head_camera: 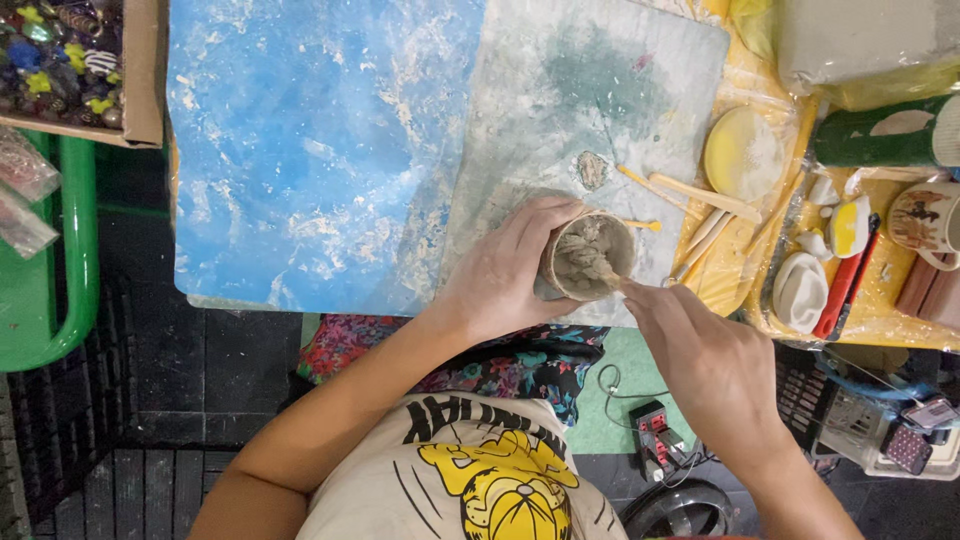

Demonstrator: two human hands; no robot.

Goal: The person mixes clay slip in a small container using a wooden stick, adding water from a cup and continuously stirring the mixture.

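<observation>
Two hands were seen at centre frame: a small clay cup (590,257) was gripped by the left hand (500,275), fingers wrapped round it, while a wooden tool (604,271) was pinched in the right hand (705,355) and pressed inside

top: cream shirt, yellow-black cartoon print | legs: floral multicolour fabric | arms: bare, no sleeves
</observation>
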